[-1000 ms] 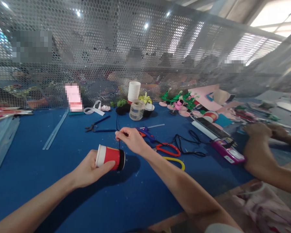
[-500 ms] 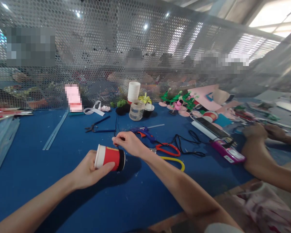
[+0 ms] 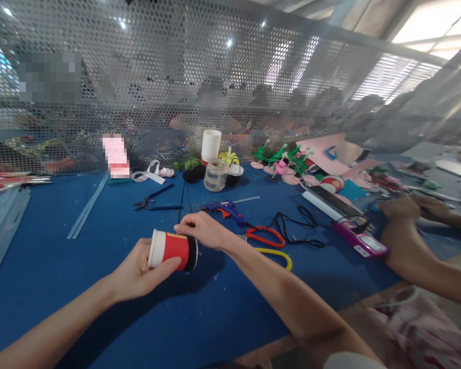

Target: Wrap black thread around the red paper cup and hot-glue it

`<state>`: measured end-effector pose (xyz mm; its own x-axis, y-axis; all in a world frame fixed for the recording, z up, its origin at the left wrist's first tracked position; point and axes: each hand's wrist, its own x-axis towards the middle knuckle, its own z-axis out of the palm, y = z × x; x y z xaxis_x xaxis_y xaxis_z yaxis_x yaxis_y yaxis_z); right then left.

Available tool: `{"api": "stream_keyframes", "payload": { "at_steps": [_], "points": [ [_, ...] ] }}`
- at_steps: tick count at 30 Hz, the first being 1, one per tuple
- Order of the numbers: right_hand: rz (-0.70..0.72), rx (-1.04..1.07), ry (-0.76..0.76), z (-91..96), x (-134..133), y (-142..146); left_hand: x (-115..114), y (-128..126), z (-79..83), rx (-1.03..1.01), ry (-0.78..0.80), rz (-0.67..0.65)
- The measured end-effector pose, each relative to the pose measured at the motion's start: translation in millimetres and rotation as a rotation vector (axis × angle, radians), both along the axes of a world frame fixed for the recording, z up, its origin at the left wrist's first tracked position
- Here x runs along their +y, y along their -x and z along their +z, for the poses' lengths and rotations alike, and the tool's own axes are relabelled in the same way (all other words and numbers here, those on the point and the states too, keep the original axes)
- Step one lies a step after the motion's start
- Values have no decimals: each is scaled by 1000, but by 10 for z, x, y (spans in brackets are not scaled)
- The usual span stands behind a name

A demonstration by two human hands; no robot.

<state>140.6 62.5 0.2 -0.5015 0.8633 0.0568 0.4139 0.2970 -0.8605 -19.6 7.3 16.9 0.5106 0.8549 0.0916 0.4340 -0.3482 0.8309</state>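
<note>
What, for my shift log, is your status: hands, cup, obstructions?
Left hand holding cup on its side. Right hand by cup's black end, apparently pinching black string. Glue gun beyond right hand, clear of cup.

Right hand (image 3: 203,229) — nearer the cup (image 3: 175,251)

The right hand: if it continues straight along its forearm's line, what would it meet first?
Probably the blue-handled pliers, though the right hand seems raised above the table and could pass over them.
</note>
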Motion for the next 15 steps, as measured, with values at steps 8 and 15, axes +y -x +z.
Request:
{"api": "stream_keyframes", "payload": {
  "at_steps": [8,15],
  "points": [
    [-8,47,101,-83,34,10,31,51,-62,-103,135,113],
    [-23,12,247,-52,-10,9,34,7,-37,-348,283,217]
  ]
}}
